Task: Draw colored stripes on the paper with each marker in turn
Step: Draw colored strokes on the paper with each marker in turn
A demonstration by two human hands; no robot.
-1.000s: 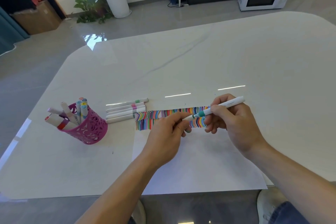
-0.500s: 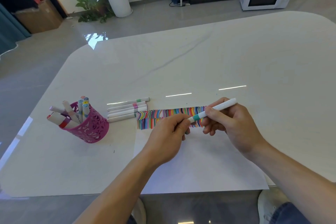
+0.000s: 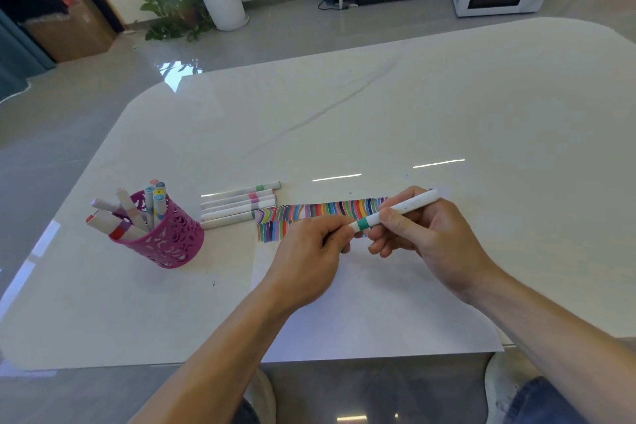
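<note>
Over the stripes (image 3: 311, 212) the hands have come closer — right hand (image 3: 432, 244) clamps the marker (image 3: 407, 207), left hand (image 3: 308, 260) pinches its end.

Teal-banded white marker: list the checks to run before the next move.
1. Right hand gripping the teal-banded white marker: ok.
2. Left hand pinching its tip end: ok.
3. Cap off, tip bare: cannot tell, fingers hide it.
4. White paper sheet flat on the glossy white table: ok.
5. Blank paper below the coloured stripe row: ok.
6. Pink cut-out pen cup upright, apart from both hands: ok.
</note>
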